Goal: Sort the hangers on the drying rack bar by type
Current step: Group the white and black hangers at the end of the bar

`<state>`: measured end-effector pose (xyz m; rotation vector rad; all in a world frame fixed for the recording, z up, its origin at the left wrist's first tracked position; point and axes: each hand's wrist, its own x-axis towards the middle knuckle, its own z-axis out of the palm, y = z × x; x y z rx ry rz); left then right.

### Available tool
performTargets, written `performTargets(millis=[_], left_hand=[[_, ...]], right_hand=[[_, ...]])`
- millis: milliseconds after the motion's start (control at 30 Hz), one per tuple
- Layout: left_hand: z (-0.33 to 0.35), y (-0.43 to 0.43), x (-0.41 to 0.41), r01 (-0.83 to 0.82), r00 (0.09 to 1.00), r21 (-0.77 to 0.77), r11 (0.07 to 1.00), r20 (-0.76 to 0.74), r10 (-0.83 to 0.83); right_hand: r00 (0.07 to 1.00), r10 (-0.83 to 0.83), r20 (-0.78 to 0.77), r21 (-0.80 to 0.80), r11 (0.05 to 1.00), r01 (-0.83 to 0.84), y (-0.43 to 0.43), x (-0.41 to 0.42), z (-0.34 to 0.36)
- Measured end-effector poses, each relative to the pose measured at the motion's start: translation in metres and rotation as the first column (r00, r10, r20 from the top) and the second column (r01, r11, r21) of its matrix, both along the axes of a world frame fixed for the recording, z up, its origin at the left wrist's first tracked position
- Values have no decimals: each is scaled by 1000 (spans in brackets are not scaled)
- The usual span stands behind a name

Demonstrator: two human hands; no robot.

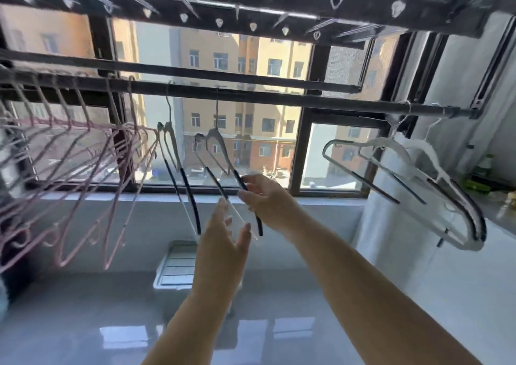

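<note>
Two bare arms are raised toward a drying rack bar (279,100) running left to right in front of a window. A white hanger with dark grips (223,152) hangs near the bar's middle, its long arm slanting down and toward the viewer. The right hand (265,197) is curled on that arm's dark sleeve. The left hand (223,239) is held open just below, touching nothing clearly. Pink hangers (83,169) are bunched at the left; matching white ones (418,180) hang far right, so the right hand is judged better placed.
</note>
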<state>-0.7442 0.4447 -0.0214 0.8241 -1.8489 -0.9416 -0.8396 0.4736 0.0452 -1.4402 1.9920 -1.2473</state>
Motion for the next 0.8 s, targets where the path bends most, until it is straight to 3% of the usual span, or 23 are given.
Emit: performTargets(millis=[67, 133, 233, 667, 800], left_hand=[[-3, -5, 4, 66, 997, -7, 998, 41, -65], [-5, -7, 7, 96, 994, -16, 995, 58, -95], [-9, -9, 11, 93, 995, -20, 995, 42, -92], [-16, 16, -28, 226, 973, -102, 969, -33, -230], [-12, 42, -47, 305, 949, -198, 931, -13, -314]], right_hand=[[968, 34, 247, 5, 999, -37, -13, 1, -2], [872, 59, 485, -17, 998, -58, -20, 3, -4], [761, 68, 645, -76, 997, -25, -25, 8, -10], [864, -121, 489, -149, 964, 220, 9, -8, -5], [889, -228, 397, -170, 934, 316, 44, -30, 0]])
